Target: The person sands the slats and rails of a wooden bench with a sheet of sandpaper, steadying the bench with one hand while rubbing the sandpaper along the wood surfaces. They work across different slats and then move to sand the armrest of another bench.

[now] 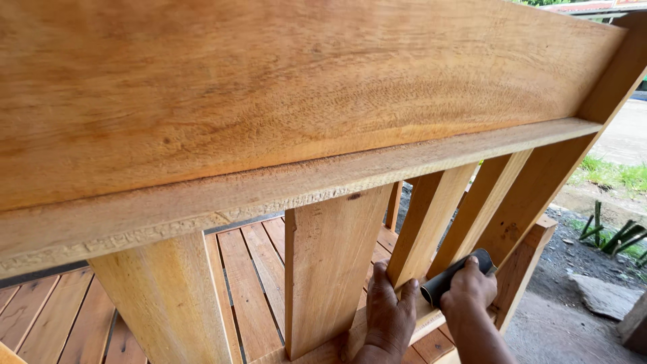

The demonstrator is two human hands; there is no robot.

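Note:
My left hand [389, 311] rests flat on the base of an upright wooden slat [429, 216] where it meets the lower rail [431, 319]. My right hand [470, 290] grips a dark rolled sheet of sandpaper [450, 278], pressed against the foot of that slat and the gap beside it. The slats belong to an unfinished wooden bench back [269, 87], whose wide top board fills the upper view.
Further slats [328, 269] stand left and right of my hands. A slatted wooden seat [249, 269] lies behind them. A thick side post [539, 182] rises at right. Bare ground, a flat stone [603, 294] and green plants [617, 236] lie beyond it.

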